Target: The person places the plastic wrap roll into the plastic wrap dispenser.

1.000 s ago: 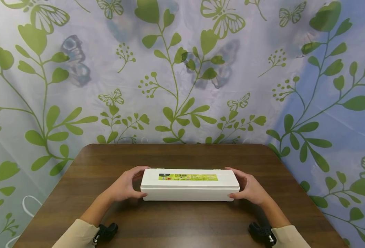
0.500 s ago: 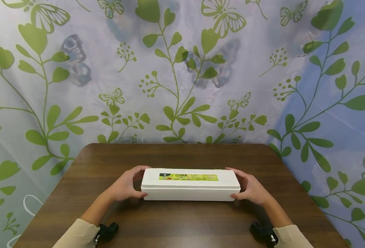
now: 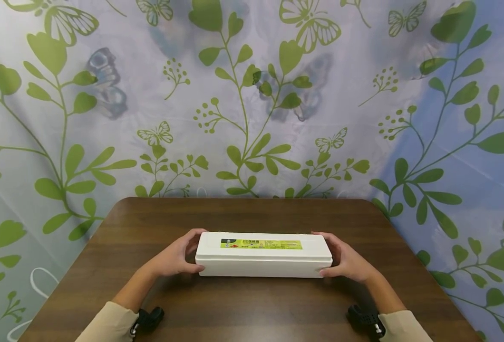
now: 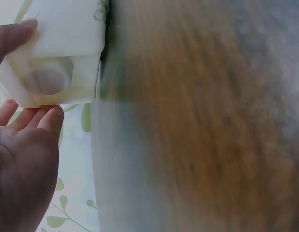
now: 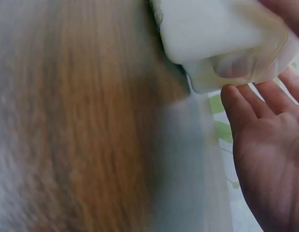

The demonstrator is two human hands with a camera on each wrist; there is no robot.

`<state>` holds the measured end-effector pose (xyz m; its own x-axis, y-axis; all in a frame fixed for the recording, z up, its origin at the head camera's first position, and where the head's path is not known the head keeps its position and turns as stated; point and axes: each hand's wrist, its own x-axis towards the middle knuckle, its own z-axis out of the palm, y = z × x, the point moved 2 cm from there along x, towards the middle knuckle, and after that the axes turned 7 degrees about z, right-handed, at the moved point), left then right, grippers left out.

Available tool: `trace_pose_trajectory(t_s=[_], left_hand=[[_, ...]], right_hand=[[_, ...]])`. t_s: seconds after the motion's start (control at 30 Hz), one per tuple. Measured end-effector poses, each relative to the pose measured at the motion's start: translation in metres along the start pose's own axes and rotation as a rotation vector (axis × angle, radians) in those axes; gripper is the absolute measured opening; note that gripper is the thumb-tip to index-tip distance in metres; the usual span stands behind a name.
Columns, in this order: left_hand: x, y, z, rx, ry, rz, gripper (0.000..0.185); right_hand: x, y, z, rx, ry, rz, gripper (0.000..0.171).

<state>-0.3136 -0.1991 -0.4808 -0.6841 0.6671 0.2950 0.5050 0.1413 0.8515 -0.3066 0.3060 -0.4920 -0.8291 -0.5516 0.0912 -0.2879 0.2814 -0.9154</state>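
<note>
A long white cling film box with a yellow-green label on its lid lies across the table, its lid down. My left hand grips the left end, thumb on the front face and fingers round the back. At the opposite end my right hand holds the box the same way. In the left wrist view the box's end shows a round shape, and the left hand's fingertips touch its far side. The right wrist view has the right hand against the other end of the box.
The brown wooden table has rounded far corners. Behind it hangs a pale curtain printed with green leaves and butterflies. A white cord loop hangs left of the table. Black straps sit on both wrists.
</note>
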Motion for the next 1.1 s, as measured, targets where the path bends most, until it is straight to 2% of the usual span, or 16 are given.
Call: trace_pose_trajectory(t_s=[0.23,0.43,0.73,1.1], left_hand=[[-0.0006,0.0006,0.0005,-0.068,0.036,-0.061,0.073],[-0.0014,0.0017,0.0015,-0.098,0.055,-0.073,0.069],[-0.0031,0.0016,0.0005,-0.096,0.069,-0.041,0.073],[-0.0038,0.0006,0.0011,-0.075,0.085,-0.078,0.077]], right_hand=[[-0.0023,-0.0061,0.0032,0.038,0.057,0.071,0.074],[-0.0013,-0.0065,0.0019,0.073,0.065,0.056,0.076],[0.0003,-0.0047,0.0023,0.069,0.074,0.077,0.079],[0.0008,-0.0048,0.0028,0.108,0.063,0.065,0.078]])
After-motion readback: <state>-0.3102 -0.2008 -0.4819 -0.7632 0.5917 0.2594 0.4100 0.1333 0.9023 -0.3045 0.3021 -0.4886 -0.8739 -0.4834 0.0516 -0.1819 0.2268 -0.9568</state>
